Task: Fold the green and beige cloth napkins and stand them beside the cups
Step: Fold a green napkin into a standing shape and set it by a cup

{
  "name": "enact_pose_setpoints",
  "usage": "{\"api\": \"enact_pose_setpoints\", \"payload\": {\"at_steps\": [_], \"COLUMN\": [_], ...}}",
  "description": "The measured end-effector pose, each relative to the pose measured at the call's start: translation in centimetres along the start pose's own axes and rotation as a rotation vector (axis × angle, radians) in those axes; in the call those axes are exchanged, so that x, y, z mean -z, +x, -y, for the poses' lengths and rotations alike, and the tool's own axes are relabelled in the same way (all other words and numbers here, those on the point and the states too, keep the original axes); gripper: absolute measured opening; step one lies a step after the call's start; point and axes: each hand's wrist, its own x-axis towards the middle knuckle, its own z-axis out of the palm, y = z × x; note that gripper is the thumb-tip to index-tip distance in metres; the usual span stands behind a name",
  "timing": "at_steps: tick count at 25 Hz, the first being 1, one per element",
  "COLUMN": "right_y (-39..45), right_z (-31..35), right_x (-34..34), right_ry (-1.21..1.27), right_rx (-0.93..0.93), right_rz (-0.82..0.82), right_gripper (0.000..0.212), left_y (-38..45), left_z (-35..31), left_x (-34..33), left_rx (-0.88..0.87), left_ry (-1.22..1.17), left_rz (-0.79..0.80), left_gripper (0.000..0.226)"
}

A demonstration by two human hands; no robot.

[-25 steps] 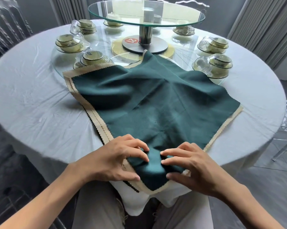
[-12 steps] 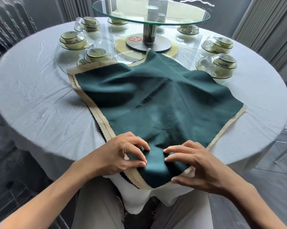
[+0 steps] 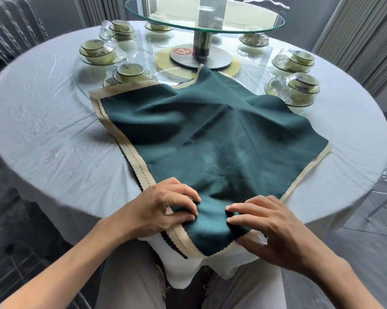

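Head view: a green napkin lies spread diagonally over a beige napkin on the round table, its near corner hanging over the table edge. The left hand and right hand each pinch a raised pleat of green cloth, fingers curled, fingertips nearly meeting. Cups stand on the glass ring beyond.

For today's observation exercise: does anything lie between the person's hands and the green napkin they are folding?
Nothing visible does. The left hand and right hand both pinch the near corner of the green napkin directly, at the table edge.
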Motion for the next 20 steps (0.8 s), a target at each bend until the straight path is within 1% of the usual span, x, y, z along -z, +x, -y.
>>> {"api": "enact_pose_setpoints", "payload": {"at_steps": [2,5,8,9,11,12,13,14,15,16,17,18,20], "right_y": [-0.3,-0.1,0.2,0.4,1.2,1.7,2.0,2.2,2.2,2.0,1.6,1.2,1.1], "right_z": [0.0,0.1,0.1,0.2,0.4,0.4,0.3,-0.1,-0.6,-1.3,-2.1,-2.7,-3.2], "right_x": [-0.3,-0.3,-0.3,-0.3,0.2,0.6,1.1,1.4,1.6,1.3,0.9,0.5,-0.1], "right_ry": [-0.007,0.078,0.203,0.264,0.412,0.475,0.490,0.441,0.331,0.197,0.068,-0.025,-0.108], "right_rx": [-0.013,-0.068,-0.095,-0.134,-0.262,-0.315,-0.329,-0.313,-0.282,-0.224,-0.176,-0.168,-0.216], "right_rz": [-0.008,-0.049,-0.083,-0.137,-0.315,-0.408,-0.460,-0.442,-0.354,-0.231,-0.125,-0.050,0.003], "right_gripper": [0.028,0.017,0.016,0.015,0.010,0.008,0.004,0.007,0.019,0.031,0.040,0.047,0.068], "left_y": [0.0,0.1,0.1,0.0,0.0,0.1,0.2,0.5,0.7,0.8,0.8,0.8,0.6], "left_z": [0.1,0.1,-0.2,-0.3,-0.5,-0.5,-0.4,-0.1,0.2,0.6,1.0,1.2,1.6], "left_x": [0.0,-0.1,0.2,0.4,0.9,1.0,0.9,0.9,0.9,1.1,1.4,1.7,2.1], "left_rx": [0.003,0.012,0.040,0.063,0.133,0.160,0.177,0.189,0.200,0.219,0.240,0.253,0.259], "left_ry": [-0.012,-0.044,-0.059,-0.076,-0.121,-0.117,-0.083,-0.028,0.023,0.055,0.074,0.089,0.109], "left_rz": [-0.009,-0.014,-0.003,0.018,0.055,0.034,-0.023,-0.103,-0.189,-0.244,-0.267,-0.264,-0.209], "left_gripper": [0.007,0.009,0.015,0.022,0.040,0.046,0.045,0.038,0.028,0.019,0.016,0.018,0.016]}}
